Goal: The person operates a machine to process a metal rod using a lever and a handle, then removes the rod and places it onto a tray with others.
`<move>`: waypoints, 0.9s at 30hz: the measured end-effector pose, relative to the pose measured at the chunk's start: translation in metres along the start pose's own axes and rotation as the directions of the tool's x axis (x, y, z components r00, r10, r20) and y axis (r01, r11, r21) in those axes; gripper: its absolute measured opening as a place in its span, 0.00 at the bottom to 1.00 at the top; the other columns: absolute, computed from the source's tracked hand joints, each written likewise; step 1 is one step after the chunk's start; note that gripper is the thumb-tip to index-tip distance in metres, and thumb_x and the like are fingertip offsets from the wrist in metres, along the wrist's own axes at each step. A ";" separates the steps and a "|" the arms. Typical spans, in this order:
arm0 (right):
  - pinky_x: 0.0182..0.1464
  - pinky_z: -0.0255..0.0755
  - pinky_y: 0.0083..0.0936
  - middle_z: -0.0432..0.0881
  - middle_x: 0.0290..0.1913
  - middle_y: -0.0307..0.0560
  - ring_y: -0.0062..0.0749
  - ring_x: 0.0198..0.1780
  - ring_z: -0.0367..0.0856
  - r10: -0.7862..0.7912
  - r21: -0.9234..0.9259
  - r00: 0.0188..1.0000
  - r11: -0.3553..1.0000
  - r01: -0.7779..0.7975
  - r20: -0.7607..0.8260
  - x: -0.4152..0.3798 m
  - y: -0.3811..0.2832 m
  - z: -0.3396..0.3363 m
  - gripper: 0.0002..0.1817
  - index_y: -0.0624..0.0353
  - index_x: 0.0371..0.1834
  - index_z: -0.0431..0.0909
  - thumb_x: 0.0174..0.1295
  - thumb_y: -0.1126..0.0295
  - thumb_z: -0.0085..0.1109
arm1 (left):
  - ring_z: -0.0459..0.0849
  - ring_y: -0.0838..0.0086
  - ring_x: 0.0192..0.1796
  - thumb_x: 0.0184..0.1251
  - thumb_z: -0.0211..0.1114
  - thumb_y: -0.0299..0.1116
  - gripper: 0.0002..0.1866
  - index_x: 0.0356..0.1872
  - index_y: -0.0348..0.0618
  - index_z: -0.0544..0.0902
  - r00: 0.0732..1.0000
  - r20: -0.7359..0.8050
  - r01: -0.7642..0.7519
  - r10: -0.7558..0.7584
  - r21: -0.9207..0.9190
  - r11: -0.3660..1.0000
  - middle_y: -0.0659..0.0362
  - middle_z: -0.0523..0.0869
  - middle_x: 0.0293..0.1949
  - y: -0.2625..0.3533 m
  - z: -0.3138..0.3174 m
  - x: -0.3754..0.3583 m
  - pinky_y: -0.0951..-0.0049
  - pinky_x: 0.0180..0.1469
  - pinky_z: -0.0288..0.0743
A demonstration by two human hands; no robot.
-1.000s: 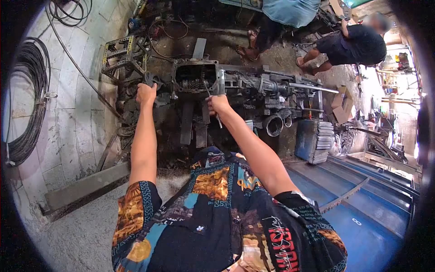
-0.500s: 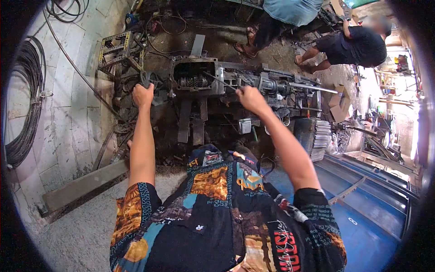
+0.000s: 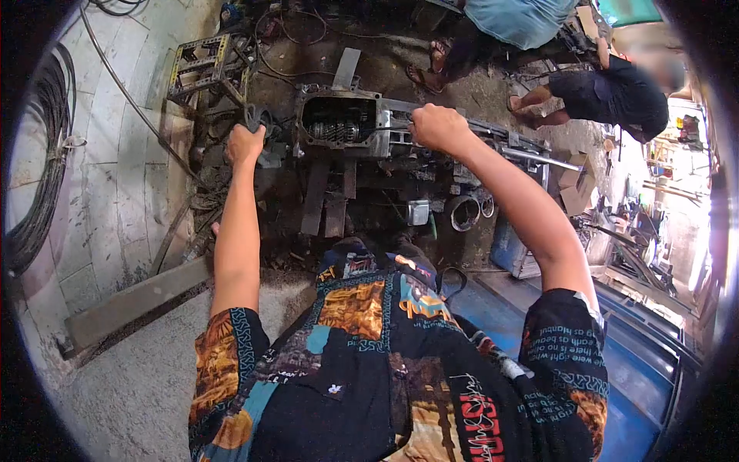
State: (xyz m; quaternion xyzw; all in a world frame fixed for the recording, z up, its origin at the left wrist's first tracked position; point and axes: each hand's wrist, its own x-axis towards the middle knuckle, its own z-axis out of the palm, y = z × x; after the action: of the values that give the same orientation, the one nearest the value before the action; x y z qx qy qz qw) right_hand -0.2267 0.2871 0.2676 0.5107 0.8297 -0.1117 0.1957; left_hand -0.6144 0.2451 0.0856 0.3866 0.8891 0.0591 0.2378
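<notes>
Head view: the right hand (image 3: pixel 439 128) has its fingers curled around what looks like a thin rod (image 3: pixel 391 129), angled toward the open gear housing's (image 3: pixel 339 145) right edge, seemingly to reach the gears (image 3: pixel 342 128) inside. Beyond the left edge, the left hand (image 3: pixel 245 145) grips a dark piece (image 3: pixel 253 118), perhaps for steadiness. Metal strips (image 3: pixel 314 196) jut from the near edge, probably as props.

I see a black shirt (image 3: pixel 362 369) printed with orange-brown scenes, teal blocks, red lettering and white script. The housing (image 3: pixel 339 95) is dull grey, its gears (image 3: pixel 339 129) darker. I also pick out a dusty-yellow frame (image 3: pixel 204 41), black cable coil (image 3: pixel 48 158), off-white wall (image 3: pixel 115 165), blue panels (image 3: pixel 620 400) and a co-worker's pale-blue top (image 3: pixel 519 19).
</notes>
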 end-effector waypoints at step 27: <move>0.50 0.79 0.49 0.84 0.40 0.64 0.60 0.45 0.84 0.109 0.237 0.991 0.968 -0.087 -0.081 -0.021 0.009 0.077 0.20 0.62 0.37 0.83 0.69 0.56 0.48 | 0.76 0.50 0.63 0.67 0.60 0.57 0.35 0.60 0.33 0.74 0.999 0.029 -0.018 0.018 0.016 1.000 0.44 0.77 0.61 -0.002 0.002 -0.002 0.38 0.69 0.59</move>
State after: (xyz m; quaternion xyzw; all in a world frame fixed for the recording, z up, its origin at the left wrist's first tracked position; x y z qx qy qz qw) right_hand -0.1937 0.2443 0.2074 0.5752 0.7927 -0.1746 0.1009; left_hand -0.6135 0.2424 0.0836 0.3974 0.8825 0.0483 0.2467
